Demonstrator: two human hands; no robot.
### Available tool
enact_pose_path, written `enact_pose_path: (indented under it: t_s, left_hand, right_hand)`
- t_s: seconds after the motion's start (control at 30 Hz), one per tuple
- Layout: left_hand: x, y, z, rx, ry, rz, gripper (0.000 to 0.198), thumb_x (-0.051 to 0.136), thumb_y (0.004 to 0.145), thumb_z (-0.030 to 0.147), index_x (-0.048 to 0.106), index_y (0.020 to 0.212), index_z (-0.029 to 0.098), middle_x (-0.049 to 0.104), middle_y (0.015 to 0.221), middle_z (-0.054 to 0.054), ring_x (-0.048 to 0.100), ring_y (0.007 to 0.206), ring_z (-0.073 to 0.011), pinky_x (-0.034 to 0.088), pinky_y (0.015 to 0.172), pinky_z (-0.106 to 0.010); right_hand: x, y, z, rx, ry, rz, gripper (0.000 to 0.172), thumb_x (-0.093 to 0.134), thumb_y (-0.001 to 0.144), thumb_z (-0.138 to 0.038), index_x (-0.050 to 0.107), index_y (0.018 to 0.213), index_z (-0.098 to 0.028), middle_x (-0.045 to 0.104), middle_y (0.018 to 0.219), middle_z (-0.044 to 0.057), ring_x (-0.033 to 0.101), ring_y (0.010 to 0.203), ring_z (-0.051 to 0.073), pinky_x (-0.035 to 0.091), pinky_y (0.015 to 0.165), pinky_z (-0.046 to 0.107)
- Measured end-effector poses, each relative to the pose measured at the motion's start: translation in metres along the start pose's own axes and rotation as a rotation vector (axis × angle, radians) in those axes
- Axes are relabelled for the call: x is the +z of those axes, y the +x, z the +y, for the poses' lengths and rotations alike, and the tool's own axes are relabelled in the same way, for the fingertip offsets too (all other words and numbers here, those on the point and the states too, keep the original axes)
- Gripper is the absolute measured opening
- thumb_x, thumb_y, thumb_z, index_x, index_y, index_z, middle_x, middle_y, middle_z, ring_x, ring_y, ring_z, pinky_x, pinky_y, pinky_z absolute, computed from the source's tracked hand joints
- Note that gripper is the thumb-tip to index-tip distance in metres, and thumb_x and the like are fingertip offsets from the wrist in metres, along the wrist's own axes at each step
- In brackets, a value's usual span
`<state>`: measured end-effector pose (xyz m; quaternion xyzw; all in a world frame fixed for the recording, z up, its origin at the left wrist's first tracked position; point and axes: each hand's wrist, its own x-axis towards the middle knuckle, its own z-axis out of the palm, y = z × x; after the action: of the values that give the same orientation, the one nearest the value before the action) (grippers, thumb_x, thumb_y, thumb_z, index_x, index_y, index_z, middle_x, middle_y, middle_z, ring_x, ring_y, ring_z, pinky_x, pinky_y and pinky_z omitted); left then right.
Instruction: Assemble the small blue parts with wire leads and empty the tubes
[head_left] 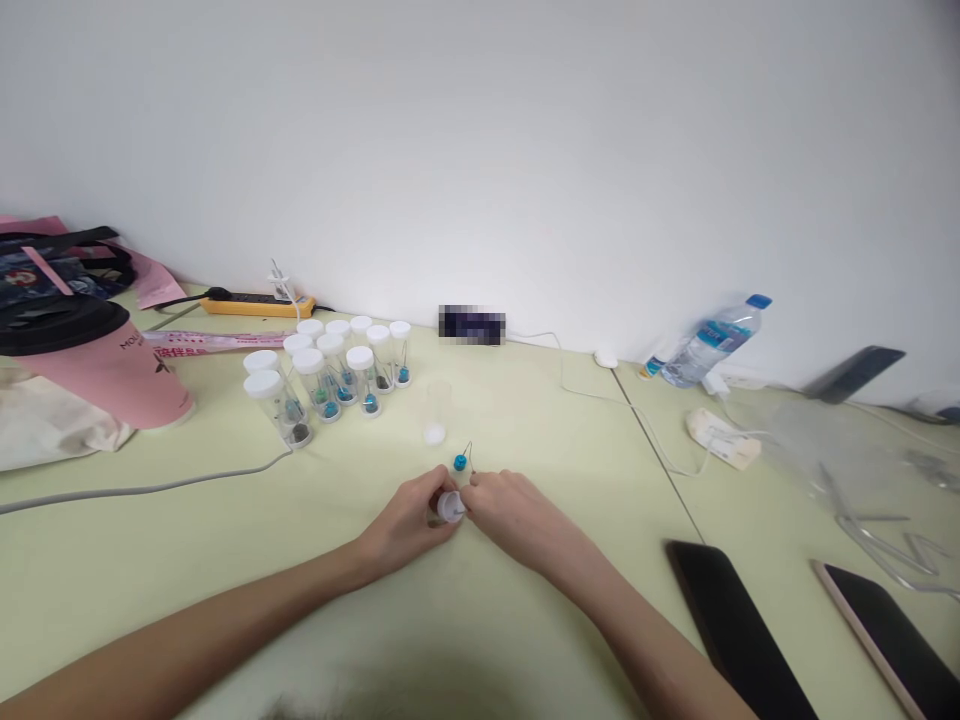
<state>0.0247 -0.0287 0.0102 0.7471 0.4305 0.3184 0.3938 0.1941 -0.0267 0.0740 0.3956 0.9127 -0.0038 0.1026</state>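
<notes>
My left hand [412, 515] is closed around a small white cap [450, 507], its hollow side facing up toward me. A thin wire end shows inside the cap. My right hand [510, 515] is closed at the cap's right edge, fingertips pinched; what they hold is mostly hidden. Just beyond my fingers is a blue bead-like piece [460, 462] beside a bent thin wire [470, 452]; whether the right hand grips that wire is unclear. Farther back stands a clear tube [438, 403] with a white lower end.
Several white-capped clear tubes [365, 380] with blue or dark pieces stand at left. A pink cup [127, 375], yellow power strip [255, 305] and grey cable [150, 492] lie beyond. On the right are a water bottle [712, 345], two phones [739, 625] and bent metal straws [885, 550].
</notes>
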Motion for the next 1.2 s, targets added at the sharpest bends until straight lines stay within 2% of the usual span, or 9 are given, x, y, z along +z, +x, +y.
enact_pose_path:
  t_s: [0.23,0.63,0.97,1.1,1.2]
  left_hand:
    - [0.000,0.000,-0.001,0.005,-0.011,0.000,0.010,0.054,0.074,0.019,0.052,0.083,0.020,0.062,0.079,0.000,0.055,0.072,-0.0151,0.042,0.062,-0.025]
    - [0.000,0.000,-0.003,0.006,-0.024,-0.021,0.008,0.054,0.076,0.019,0.050,0.083,0.021,0.062,0.082,0.001,0.055,0.073,-0.0143,0.042,0.065,-0.026]
    - [0.001,0.001,-0.006,-0.072,-0.110,-0.006,0.013,0.060,0.074,0.022,0.050,0.082,0.021,0.063,0.081,0.001,0.058,0.073,-0.0154,0.044,0.064,-0.026]
    - [-0.001,0.002,-0.008,-0.101,-0.187,-0.016,0.018,0.065,0.073,0.025,0.050,0.083,0.021,0.064,0.082,0.000,0.059,0.076,-0.0166,0.046,0.066,-0.027]
    - [-0.004,0.005,-0.008,-0.110,-0.264,-0.029,0.022,0.069,0.072,0.028,0.052,0.084,0.020,0.065,0.085,-0.001,0.061,0.081,-0.0181,0.047,0.073,-0.030]
  right_hand:
    - [-0.006,-0.001,0.000,0.018,-0.042,-0.015,0.021,0.053,0.073,0.005,0.050,0.069,-0.016,0.058,0.068,0.001,0.051,0.053,0.011,0.018,0.045,0.026]
    - [-0.003,0.000,0.001,0.019,-0.055,0.001,0.021,0.053,0.070,0.004,0.049,0.068,-0.017,0.057,0.065,-0.001,0.048,0.050,0.011,0.017,0.043,0.026]
    - [0.001,0.003,0.002,0.036,-0.027,-0.008,0.023,0.053,0.067,0.005,0.048,0.065,-0.017,0.055,0.062,-0.001,0.046,0.048,0.010,0.016,0.044,0.026]
    - [0.000,0.003,0.004,0.013,0.072,0.007,0.022,0.053,0.068,0.005,0.048,0.065,-0.017,0.056,0.063,0.000,0.046,0.051,0.010,0.017,0.045,0.025]
    - [-0.003,0.001,0.009,0.007,0.265,0.031,0.020,0.053,0.072,0.003,0.050,0.068,-0.016,0.056,0.067,0.000,0.049,0.053,0.009,0.020,0.045,0.022]
